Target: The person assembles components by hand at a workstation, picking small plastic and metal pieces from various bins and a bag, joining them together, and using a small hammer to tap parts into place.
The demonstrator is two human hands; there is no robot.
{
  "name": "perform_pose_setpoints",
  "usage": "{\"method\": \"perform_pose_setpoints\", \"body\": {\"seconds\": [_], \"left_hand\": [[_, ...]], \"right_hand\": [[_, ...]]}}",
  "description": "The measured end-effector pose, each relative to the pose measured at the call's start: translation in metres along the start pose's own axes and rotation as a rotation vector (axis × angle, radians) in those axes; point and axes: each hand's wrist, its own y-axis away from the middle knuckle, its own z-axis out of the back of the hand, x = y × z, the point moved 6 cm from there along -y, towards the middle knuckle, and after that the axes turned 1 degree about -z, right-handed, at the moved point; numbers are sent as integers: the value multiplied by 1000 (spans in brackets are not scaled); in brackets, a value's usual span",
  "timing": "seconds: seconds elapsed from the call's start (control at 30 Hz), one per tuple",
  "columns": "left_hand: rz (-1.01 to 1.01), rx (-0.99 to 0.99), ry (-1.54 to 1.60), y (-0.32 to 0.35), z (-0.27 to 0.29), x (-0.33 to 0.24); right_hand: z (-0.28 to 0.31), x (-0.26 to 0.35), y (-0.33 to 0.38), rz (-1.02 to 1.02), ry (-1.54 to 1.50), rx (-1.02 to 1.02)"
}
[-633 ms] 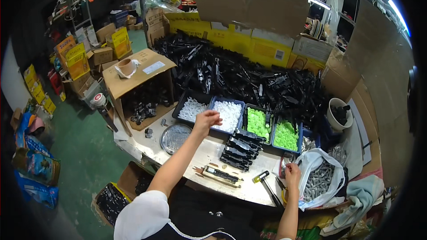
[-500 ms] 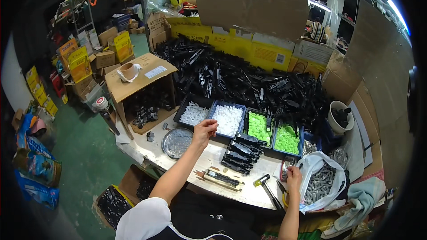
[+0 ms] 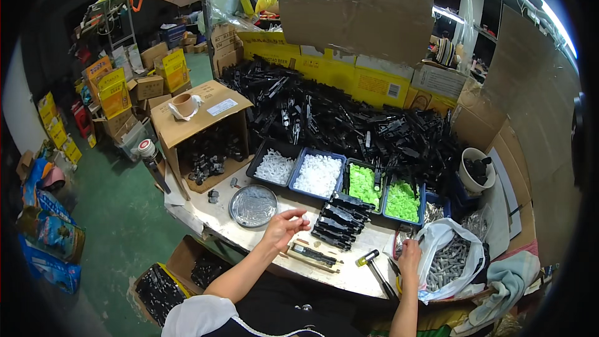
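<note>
Left hand (image 3: pixel 282 227) raised over pale bench (image 3: pixel 349 271), grip pinching small white plastic piece (image 3: pixel 304 218) at fingertips, just beside stack of black plastic parts (image 3: pixel 337 223). Right hand (image 3: pixel 410 256) resting at mouth of white plastic bag of grey parts (image 3: pixel 450 261); grip state cannot be determined.

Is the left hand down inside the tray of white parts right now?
No, the left hand is raised over the table beside the round metal dish, well short of the tray of white parts.

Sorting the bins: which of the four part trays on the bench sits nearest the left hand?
The blue tray of white parts, second from the left; the left hand hovers just in front of it, while both green-filled trays lie further right.
</note>
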Motion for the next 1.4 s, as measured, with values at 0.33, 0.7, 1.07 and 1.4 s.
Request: {"method": "perform_pose_setpoints", "body": {"seconds": [0.33,0.7,1.07,1.4], "left_hand": [[113,-9,76,24,8,22],[287,182,-71,49,-40,66],[293,290,-119,65,-59,88],[247,256,-154,71,-51,84]], "right_hand": [[12,15,0,57,72,-69],[8,115,0,-253,-979,79],[-32,172,41,-245,-1059,188],[-9,199,34,62,-679,83]]}}
